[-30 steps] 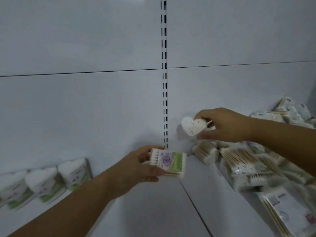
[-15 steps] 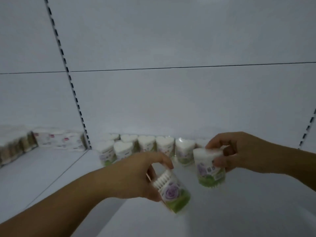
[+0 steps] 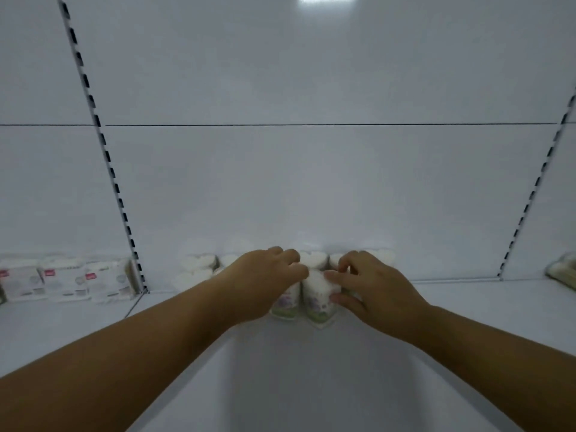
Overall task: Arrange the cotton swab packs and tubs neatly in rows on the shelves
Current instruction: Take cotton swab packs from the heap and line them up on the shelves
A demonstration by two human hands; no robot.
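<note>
Where tubs [image 3: 316, 299] hug the back wall [image 3: 311, 188], open shelf [image 3: 311, 385] nearer.

1. Hands: two, the left hand [image 3: 261, 283] and the right hand [image 3: 371, 286].
2. Heart-shaped tubs between the hands: two. The left front tub [image 3: 285, 304] is under the left hand's curled fingers, and the right front tub [image 3: 318, 299] is pinched by the right hand.
3. Back-row tubs [image 3: 313, 259] beyond the fingertips: at least four white tops. Blur and the hands hide the exact number.
4. White packs [image 3: 64, 279] well left of the left hand: three, side by side.
5. Bagged pack [image 3: 564, 269] well right of the right hand: one, cut off by the frame edge.
6. Slotted uprights: two, the left upright [image 3: 103, 145] and the right upright [image 3: 536, 188].
</note>
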